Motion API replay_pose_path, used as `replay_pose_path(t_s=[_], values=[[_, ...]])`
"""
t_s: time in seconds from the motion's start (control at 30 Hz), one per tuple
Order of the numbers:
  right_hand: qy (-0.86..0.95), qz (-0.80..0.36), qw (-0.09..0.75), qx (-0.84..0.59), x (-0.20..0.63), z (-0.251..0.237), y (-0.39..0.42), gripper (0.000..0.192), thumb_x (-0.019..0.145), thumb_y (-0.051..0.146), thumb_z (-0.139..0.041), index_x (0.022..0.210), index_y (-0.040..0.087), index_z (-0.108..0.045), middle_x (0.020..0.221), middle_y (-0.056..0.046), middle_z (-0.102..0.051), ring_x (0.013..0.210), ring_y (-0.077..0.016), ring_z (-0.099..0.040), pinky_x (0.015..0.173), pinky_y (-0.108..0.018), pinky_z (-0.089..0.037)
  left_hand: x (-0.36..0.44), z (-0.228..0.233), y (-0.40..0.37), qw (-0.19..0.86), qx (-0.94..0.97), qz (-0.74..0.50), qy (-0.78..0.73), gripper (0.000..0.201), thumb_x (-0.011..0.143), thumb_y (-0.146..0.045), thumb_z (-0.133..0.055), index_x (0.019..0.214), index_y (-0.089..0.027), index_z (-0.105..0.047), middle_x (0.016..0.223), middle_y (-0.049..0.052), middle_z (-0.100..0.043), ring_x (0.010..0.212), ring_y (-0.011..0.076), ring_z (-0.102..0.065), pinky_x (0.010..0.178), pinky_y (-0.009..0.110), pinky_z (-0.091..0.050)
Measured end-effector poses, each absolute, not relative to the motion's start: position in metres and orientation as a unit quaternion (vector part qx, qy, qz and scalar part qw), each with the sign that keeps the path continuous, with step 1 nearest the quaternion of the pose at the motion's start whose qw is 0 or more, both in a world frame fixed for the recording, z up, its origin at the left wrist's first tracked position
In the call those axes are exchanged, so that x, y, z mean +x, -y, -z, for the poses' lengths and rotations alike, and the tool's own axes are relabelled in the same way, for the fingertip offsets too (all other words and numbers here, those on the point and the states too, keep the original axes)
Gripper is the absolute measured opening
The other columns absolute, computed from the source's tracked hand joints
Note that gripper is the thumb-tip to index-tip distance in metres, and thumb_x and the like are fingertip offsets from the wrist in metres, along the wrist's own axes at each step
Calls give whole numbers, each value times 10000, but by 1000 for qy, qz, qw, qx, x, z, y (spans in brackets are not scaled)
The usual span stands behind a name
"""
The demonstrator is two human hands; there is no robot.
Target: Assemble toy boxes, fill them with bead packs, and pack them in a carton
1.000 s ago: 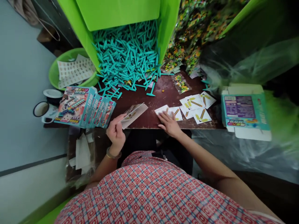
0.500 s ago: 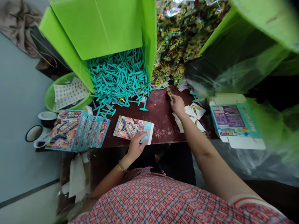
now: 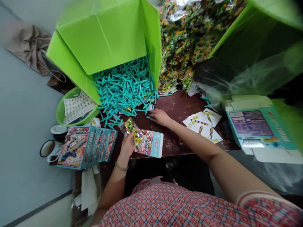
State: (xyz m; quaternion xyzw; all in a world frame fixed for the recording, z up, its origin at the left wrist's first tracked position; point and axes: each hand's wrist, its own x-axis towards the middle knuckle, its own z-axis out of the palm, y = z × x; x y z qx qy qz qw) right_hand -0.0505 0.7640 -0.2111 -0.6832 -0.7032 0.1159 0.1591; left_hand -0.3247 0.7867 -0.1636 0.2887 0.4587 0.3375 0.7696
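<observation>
My left hand (image 3: 127, 145) is closed on a small clear bag of colourful toy bricks (image 3: 131, 126), held above a printed box (image 3: 154, 143) that lies flat near the table's front edge. The bag covers part of the box's printed face. My right hand (image 3: 161, 117) reaches to the table beyond the box, its fingers closed around a teal T-shaped plastic piece (image 3: 149, 117). Just behind it spills a big heap of similar teal plastic pieces (image 3: 125, 85) from a green bin (image 3: 101, 37).
Several upright printed boxes (image 3: 77, 146) stand at left, beside a mug (image 3: 48, 148) and a green basket (image 3: 61, 108) with printed sheets. Right of my arm lie instruction leaflets (image 3: 201, 121) and an unfolded box (image 3: 258, 124). Bagged bricks (image 3: 187, 47) are piled at the back.
The bag of bricks has passed from my right hand to my left, which has lifted off the box. My right hand has moved left to the teal pieces. The camera view has shifted slightly.
</observation>
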Motion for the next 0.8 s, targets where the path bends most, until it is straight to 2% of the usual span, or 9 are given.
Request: replay_pose_path(t_s=[0.1, 0.2, 0.3, 0.37, 0.5, 0.57, 0.63, 0.73, 0.8], values=[[703, -109, 177, -680, -55, 223, -750, 262, 1012, 188, -570, 1204, 142, -744, 1324, -162, -697, 1122, -288, -605, 972, -430, -492, -321, 166, -782, 773, 298, -313, -465, 372, 669, -244, -918, 988, -183, -737, 979, 23, -805, 898, 177, -771, 907, 294, -599], [675, -105, 283, -673, -73, 215, -726, 275, 1039, 181, -511, 1209, 136, -723, 1305, -173, -698, 1135, -258, -634, 998, -410, -515, -319, 167, -781, 779, 296, -267, -484, 333, 696, -232, -907, 979, -175, -740, 926, 22, -800, 855, 173, -770, 870, 292, -612], [699, -65, 369, -609, -102, 197, -700, 308, 1078, 283, -492, 1296, 190, -689, 1367, -143, -684, 1249, -234, -616, 1047, -397, -507, -313, 167, -780, 802, 290, -214, -476, 290, 783, -375, -883, 951, -187, -738, 848, 18, -786, 836, 186, -770, 836, 302, -628], [769, -46, 341, -539, -126, 188, -686, 300, 1087, 302, -488, 1279, 220, -704, 1377, -109, -696, 1293, -236, -599, 1064, -415, -490, -304, 167, -776, 803, 311, -199, -468, 327, 796, -431, -876, 968, -187, -745, 905, 37, -800, 879, 197, -774, 818, 291, -631], [833, -47, 305, -459, -137, 181, -669, 291, 1083, 294, -509, 1259, 222, -729, 1383, -82, -710, 1339, -224, -581, 1132, -419, -443, -281, 165, -761, 774, 350, -199, -489, 331, 758, -352, -905, 985, -171, -746, 999, 73, -811, 990, 240, -784, 843, 298, -642], [817, -54, 336, -466, -101, 175, -659, 289, 1068, 329, -548, 1276, 241, -729, 1365, -72, -722, 1350, -197, -580, 1160, -390, -432, -273, 162, -754, 776, 348, -177, -496, 306, 804, -348, -870, 1028, -183, -744, 1023, 81, -811, 1054, 273, -781, 891, 357, -654], [740, -38, 372, -559, -35, 163, -641, 253, 1038, 330, -585, 1217, 275, -755, 1283, -54, -760, 1298, -191, -616, 1145, -382, -453, -270, 156, -748, 787, 342, -144, -493, 285, 865, -344, -814, 1092, -188, -741, 1055, 94, -809, 1100, 293, -773, 921, 411, -660], [398, 51, 399, -825, 98, 141, -592, 201, 990, 295, -595, 1049, 296, -787, 1163, -34, -794, 1146, -210, -674, 1062, -380, -507, -274, 147, -746, 799, 321, -107, -497, 263, 934, -289, -725, 1161, -156, -735, 1066, 121, -807, 1114, 308, -772, 956, 460, -657], [259, 98, 394, -876, 184, 131, -550, 333, 1013, 221, -457, 1109, 171, -772, 1205, -159, -765, 1139, -269, -661, 1038, -458, -493, -279, 142, -745, 790, 310, -106, -519, 272, 944, -218, -686, 1204, -155, -732, 1067, 113, -811, 1105, 306, -777, 986, 477, -646]])
